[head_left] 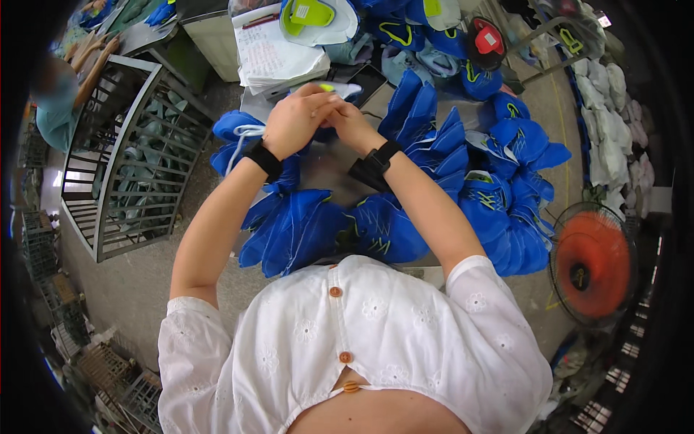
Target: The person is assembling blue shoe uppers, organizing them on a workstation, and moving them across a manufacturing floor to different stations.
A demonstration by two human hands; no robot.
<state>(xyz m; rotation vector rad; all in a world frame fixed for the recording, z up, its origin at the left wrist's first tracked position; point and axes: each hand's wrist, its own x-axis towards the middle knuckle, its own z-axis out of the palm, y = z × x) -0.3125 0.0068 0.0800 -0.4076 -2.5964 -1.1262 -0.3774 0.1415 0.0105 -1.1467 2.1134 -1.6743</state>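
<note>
Over the middle of the table, my left hand (295, 119) and my right hand (353, 129) meet, fingers bent and pressed together. Just beyond the fingers shows a white piece with a yellow-green patch (345, 90); most of it is hidden, so I cannot tell whether I grip it. Beside my left wrist lies a blue shoe upper with a white lace (235, 134). Blue shoe uppers (296, 231) are bunched between my forearms and my body. More blue uppers (434, 141) stand in a row to the right of my right wrist.
A stack of written-on paper (278, 61) with a pen (260, 22) lies at the back. Further shoe parts (397, 32) are heaped behind. A metal cage cart (119, 173) stands at left, near another person (59, 119). An orange fan (594, 264) is at right.
</note>
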